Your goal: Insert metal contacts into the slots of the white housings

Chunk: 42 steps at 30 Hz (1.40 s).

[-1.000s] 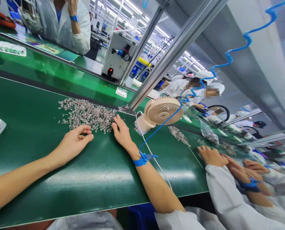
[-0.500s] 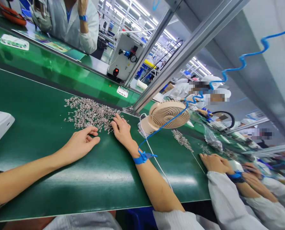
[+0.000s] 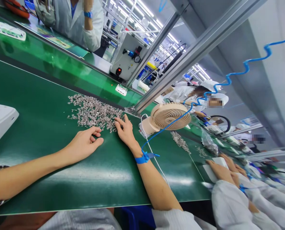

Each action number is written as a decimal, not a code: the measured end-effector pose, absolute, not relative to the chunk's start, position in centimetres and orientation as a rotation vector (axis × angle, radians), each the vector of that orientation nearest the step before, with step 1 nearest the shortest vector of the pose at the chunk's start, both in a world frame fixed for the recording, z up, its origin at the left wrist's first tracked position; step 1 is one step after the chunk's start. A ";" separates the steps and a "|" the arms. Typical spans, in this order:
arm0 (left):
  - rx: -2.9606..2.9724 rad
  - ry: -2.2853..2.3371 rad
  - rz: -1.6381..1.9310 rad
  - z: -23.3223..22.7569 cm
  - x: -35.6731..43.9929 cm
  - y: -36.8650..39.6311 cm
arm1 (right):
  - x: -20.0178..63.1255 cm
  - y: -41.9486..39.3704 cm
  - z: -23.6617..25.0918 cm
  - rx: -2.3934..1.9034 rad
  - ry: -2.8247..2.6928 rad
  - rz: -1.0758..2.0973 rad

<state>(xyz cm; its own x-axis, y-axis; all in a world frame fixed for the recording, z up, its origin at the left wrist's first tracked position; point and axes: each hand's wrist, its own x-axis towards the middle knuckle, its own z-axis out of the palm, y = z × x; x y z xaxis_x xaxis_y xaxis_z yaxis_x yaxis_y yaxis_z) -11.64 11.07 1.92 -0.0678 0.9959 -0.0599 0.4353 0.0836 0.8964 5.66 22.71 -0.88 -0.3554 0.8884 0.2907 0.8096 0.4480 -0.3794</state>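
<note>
A heap of small, shiny metal pieces [image 3: 92,110] is spread on the green work surface [image 3: 68,188]; their exact kind is too small to tell. My right hand [image 3: 125,131], with a blue wrist strap [image 3: 143,158] on, is at the heap's right end. Its fingers are spread, and the tips touch the nearest pieces. Just below the heap, my left hand [image 3: 81,145] rests with fingers loosely curled and the thumb apart. I see nothing held in it, though the inside of its curled fingers is partly hidden.
A beige fan [image 3: 170,116] stands right of my right hand, its white cable crossing the surface. A blue coiled cord [image 3: 246,65] runs from my strap. Left is a white casing [image 3: 1,123]. Another small pile [image 3: 180,142] lies beyond the fan. Co-workers' hands [image 3: 220,171] are at right.
My right hand still touches the heap's edge, with one finger now lifted away from the others. My left hand keeps its pose. At right, a co-worker's hands now have a white flat thing.
</note>
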 end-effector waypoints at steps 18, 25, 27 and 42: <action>1.511 1.564 0.873 1.9 -11.6 10.5 | 6.1 23.0 -1.8 -1.345 -2.182 0.224; 1.531 1.560 0.896 2.0 -11.4 10.4 | 6.6 23.6 -2.2 -1.288 -1.917 0.308; 1.527 1.557 0.893 2.0 -11.4 10.4 | 7.1 24.2 -2.4 -1.351 -1.689 0.335; 1.526 1.550 0.887 2.0 -11.5 10.4 | 9.3 27.0 -2.9 -1.535 -1.757 0.262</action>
